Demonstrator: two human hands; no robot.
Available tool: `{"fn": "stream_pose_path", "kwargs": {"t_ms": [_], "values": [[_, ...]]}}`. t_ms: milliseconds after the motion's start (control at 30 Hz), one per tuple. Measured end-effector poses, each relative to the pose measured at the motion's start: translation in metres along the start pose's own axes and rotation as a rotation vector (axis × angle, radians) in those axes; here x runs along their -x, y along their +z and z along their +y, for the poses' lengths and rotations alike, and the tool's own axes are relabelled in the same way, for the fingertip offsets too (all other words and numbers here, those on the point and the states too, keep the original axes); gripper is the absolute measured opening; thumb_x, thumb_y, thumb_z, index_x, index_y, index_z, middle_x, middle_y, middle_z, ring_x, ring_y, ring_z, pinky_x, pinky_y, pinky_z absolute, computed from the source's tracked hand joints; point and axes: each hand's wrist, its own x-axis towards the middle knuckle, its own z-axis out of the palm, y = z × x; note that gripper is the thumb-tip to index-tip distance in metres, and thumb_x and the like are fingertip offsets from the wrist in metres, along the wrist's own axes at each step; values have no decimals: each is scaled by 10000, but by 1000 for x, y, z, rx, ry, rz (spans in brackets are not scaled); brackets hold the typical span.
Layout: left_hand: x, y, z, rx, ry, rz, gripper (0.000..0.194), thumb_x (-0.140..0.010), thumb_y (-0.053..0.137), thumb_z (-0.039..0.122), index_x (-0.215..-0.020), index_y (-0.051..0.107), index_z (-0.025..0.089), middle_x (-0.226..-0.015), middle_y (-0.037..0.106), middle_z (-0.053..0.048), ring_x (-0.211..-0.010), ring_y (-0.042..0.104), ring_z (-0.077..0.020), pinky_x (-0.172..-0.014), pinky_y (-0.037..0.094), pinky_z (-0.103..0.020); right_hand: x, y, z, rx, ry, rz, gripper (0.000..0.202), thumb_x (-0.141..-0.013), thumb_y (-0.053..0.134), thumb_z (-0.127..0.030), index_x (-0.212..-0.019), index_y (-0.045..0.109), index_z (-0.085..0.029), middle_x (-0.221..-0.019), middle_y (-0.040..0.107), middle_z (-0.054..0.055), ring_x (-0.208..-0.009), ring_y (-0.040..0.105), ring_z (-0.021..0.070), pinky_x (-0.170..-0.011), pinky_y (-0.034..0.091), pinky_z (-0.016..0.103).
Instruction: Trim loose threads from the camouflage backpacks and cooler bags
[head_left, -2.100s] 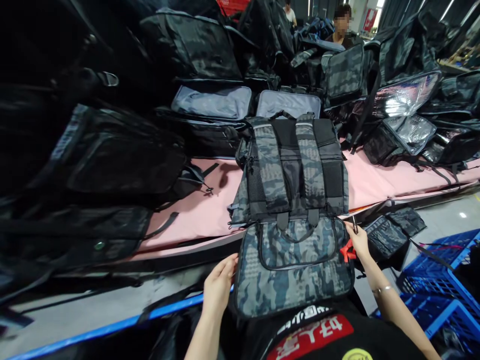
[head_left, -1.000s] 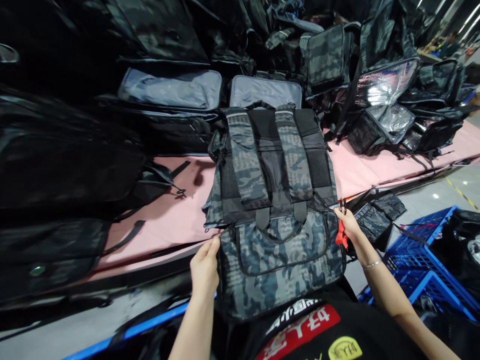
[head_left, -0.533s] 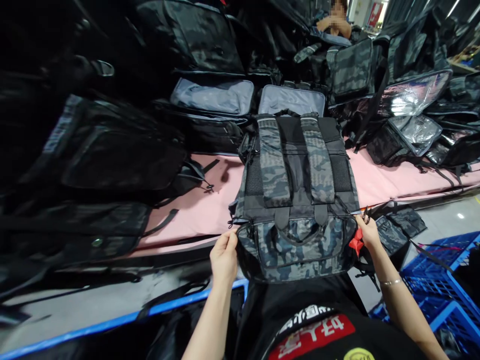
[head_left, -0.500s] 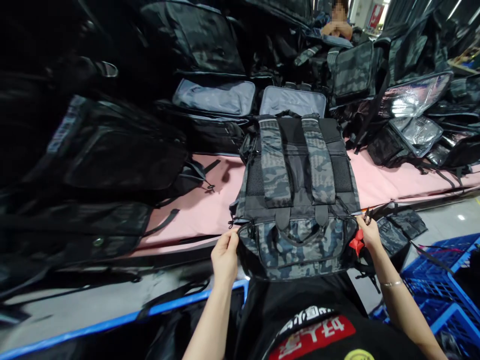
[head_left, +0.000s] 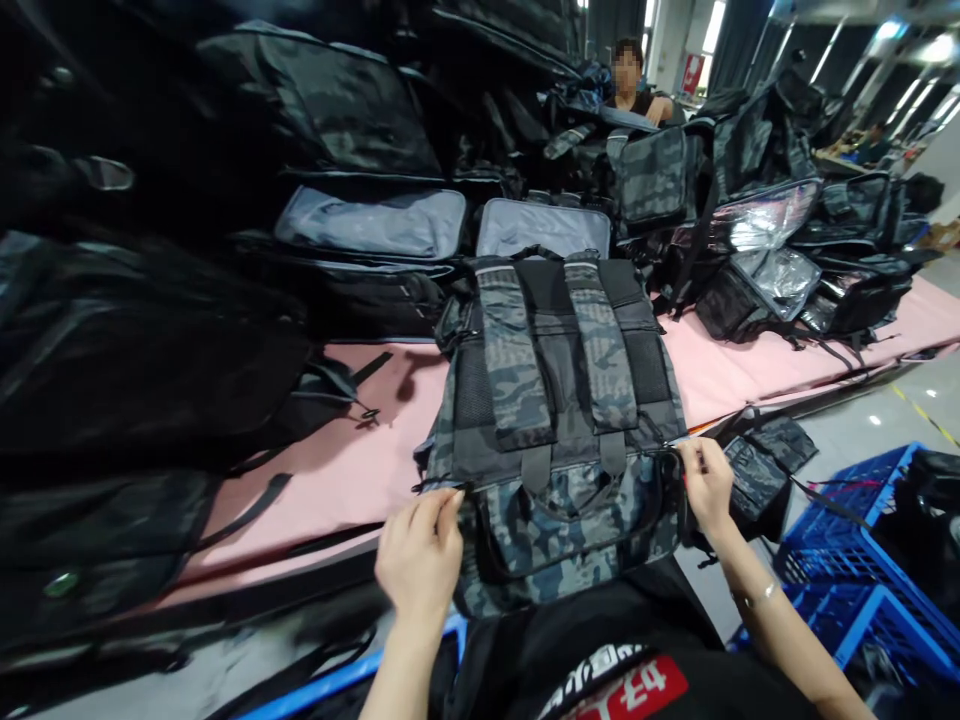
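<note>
A camouflage backpack (head_left: pixel 555 370) lies with its two shoulder straps up, its lower end hanging at the near edge of the pink table. My left hand (head_left: pixel 421 550) is closed on the bag's left side, at the corner of the lower flap. On the opposite side, my right hand (head_left: pixel 703 480) pinches the edge by the zipper seam. Something dark, too small to name, shows between its fingers.
More dark bags lie left on the pink table (head_left: pixel 337 460). Open bags with grey lining (head_left: pixel 544 228) and silver lining (head_left: pixel 776 280) stand behind. A person (head_left: pixel 630 85) is at the back. Blue crates (head_left: pixel 847 530) stand lower right.
The view has swung right and up, so the bags appear farther left and lower. My right hand has turned and curled its fingers at the seam; the red item beside it is now mostly hidden.
</note>
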Motion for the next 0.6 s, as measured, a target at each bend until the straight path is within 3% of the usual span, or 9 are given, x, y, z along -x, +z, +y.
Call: {"fn": "stream_pose_path", "kwargs": {"t_ms": [67,167,300,400,500,600], "values": [[0,-1,9,55,-17,-16,260,-814,459,415,-746,587,199,-775,626,-70,-786,561,-224,-791,389,-329,5,11,-26,-72,-155,-145,173,-862,472,-264,-801,625,-211,-800,633,46,-806,584,175,-754,470,306],[3,-7,25,219,-193,-120,272,-813,425,431,-724,553,209,-711,604,-31,-714,547,-194,-712,400,-297,17,39,-63,-107,-374,-413,187,-847,497,-225,-981,626,-233,-933,643,35,-870,601,141,-729,493,245],[6,-20,31,469,-308,-201,353,-773,466,528,-618,483,212,-583,493,8,-626,486,-166,-639,381,-280,30,78,-98,121,-557,-656,403,-843,496,-258,-1246,483,-260,-1217,557,9,-919,600,120,-607,486,199],[5,-29,28,594,-327,-218,368,-740,518,559,-625,491,211,-531,422,25,-564,424,-150,-580,344,-282,31,94,-108,245,-568,-687,400,-881,422,-231,-1275,458,-287,-1250,542,-16,-817,611,96,-545,458,192],[3,-33,23,620,-326,-219,373,-721,545,557,-594,483,212,-519,406,29,-553,400,-145,-564,327,-284,30,100,-108,279,-535,-661,358,-901,366,-172,-1182,544,-303,-1166,595,-31,-790,606,73,-567,439,176],[2,-33,7,589,-359,-94,369,-722,535,542,-564,458,218,-524,417,26,-558,409,-151,-576,348,-288,28,103,-103,297,-540,-646,318,-898,375,-162,-1080,599,-297,-1097,622,-35,-768,605,72,-561,423,184]]}}
